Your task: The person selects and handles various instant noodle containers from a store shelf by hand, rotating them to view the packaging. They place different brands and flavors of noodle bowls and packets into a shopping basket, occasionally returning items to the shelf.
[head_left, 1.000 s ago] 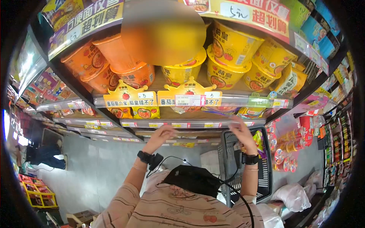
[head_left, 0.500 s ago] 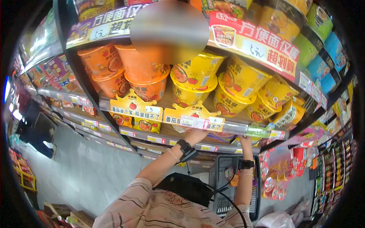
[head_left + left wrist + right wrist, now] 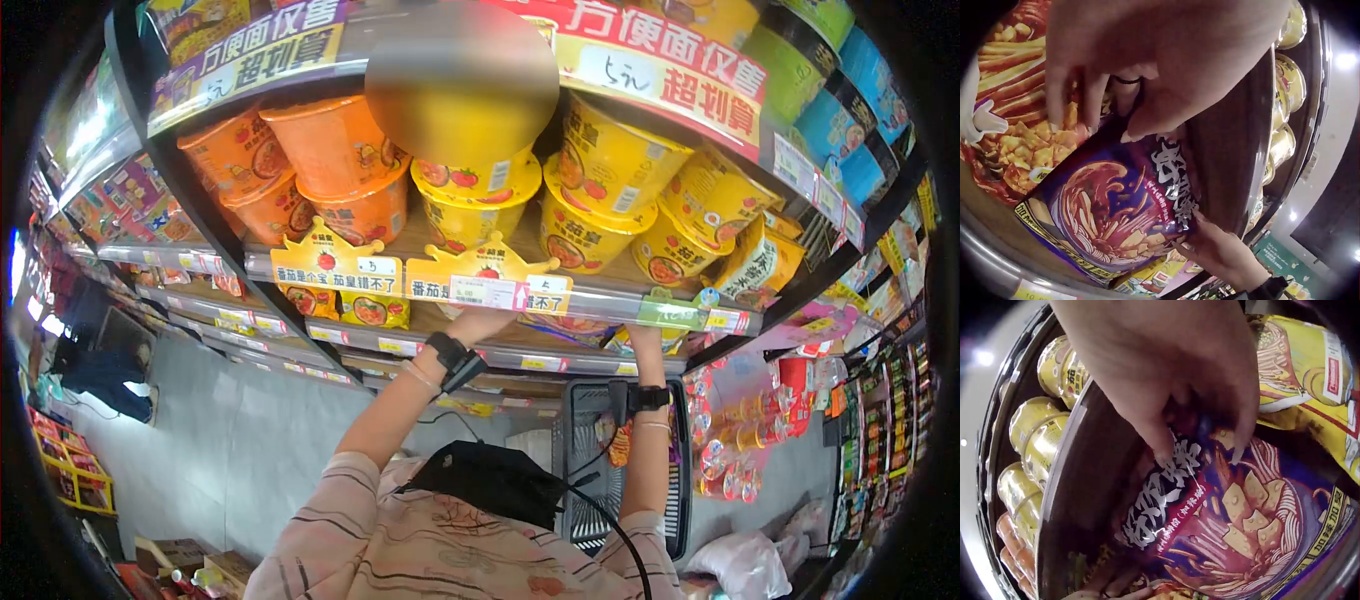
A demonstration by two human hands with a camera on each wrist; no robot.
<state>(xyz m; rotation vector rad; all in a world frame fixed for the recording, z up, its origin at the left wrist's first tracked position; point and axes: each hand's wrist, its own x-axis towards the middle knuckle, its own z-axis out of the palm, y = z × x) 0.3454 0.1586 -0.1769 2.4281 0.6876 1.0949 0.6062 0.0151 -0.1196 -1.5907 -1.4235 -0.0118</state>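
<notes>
Both my hands reach under the shelf that holds the noodle cups, onto the shelf below. A dark purple noodle packet with a printed bowl lies there. My left hand grips one end of it, the thumb over its edge and the fingers bent beside a red packet. At the packet's other end, my right hand holds it between thumb and fingers. The head view shows only part of my left hand and right hand; the shelf edge hides the fingers.
Stacked yellow cups and orange cups fill the shelf above. Its front price rail runs over my wrists. A dark shopping basket with some packets stands below my right arm. A yellow packet lies beside my right hand.
A second ago both hands were in front of the shelves with nothing in them. They moved forward under the cup shelf and now hold the purple noodle packet.
</notes>
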